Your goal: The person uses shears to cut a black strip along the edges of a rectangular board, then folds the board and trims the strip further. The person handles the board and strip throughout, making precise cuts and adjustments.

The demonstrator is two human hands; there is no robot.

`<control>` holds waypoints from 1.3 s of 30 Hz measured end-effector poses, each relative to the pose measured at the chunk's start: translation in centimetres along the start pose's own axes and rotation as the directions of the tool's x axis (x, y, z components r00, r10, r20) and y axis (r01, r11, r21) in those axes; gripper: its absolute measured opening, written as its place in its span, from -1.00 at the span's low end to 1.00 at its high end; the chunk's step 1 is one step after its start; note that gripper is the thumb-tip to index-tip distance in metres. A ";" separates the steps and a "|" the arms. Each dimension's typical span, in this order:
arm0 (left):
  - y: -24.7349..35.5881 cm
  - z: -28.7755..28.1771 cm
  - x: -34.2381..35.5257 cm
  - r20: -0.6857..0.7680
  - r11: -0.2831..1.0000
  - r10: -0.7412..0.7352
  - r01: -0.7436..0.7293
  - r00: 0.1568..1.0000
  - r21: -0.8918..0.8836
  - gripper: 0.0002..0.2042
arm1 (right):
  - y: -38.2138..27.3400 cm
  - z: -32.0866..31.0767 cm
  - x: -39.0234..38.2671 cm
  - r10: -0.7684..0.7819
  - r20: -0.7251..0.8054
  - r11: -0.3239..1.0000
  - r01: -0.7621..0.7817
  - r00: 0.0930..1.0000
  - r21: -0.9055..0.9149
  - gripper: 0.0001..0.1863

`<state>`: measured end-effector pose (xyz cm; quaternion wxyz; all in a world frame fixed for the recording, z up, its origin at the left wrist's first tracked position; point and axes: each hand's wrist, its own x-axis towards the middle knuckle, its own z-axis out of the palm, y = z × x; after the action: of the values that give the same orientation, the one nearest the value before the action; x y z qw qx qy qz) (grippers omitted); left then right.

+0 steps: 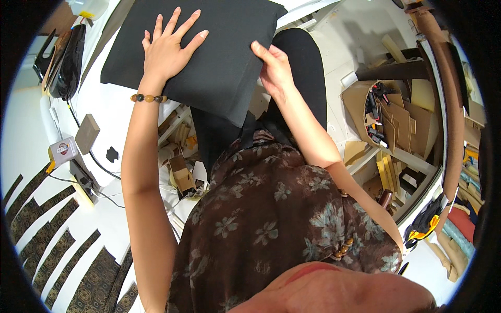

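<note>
A square, box-like piece covered in smooth black cloth [224, 68] lies at the top middle, partly on the white table and partly over my lap. My left hand [169, 52] rests flat on its upper face with the fingers spread. At its right edge, my right hand [274, 68] grips the side, thumb on top and the other fingers partly hidden round the edge. A beaded bracelet [148, 98] circles my left wrist. The underside of the black piece is out of sight.
Patterned dark fabric strips [68, 266] lie on the white table [107, 206] at the left, near a grey block [87, 134], a small box [63, 150] and a cable. To the right stand a cardboard box [357, 104] with tools and a shelf with scraps.
</note>
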<state>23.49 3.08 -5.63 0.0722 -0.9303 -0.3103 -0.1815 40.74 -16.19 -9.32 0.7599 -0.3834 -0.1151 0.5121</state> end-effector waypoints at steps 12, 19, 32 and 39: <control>0.7 -0.8 0.2 0.035 1.000 -0.019 0.019 0.999 0.011 -0.47 | -3.0 -1.0 6.6 -0.064 -0.136 0.987 0.082 0.989 0.135 -0.65; 0.6 -0.3 0.1 -0.017 0.999 -0.031 0.031 0.999 0.029 -0.48 | 0.2 1.3 -1.7 0.133 -0.058 0.991 -0.131 0.989 0.042 -0.64; 3.2 -5.8 0.7 0.178 0.980 -0.144 0.165 0.974 -0.112 -0.43 | 3.3 1.1 -7.0 0.165 0.183 0.986 -0.169 0.969 0.008 -0.73; 2.8 -5.4 0.5 0.176 0.980 -0.138 0.160 0.975 -0.120 -0.44 | 2.9 3.1 -8.7 0.253 0.156 0.964 -0.235 0.955 -0.125 -0.73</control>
<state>23.95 -0.26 -0.53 -0.0302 -0.9191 -0.3714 -0.1283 33.14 -21.74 -7.36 0.6570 -0.3889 -0.1580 0.6262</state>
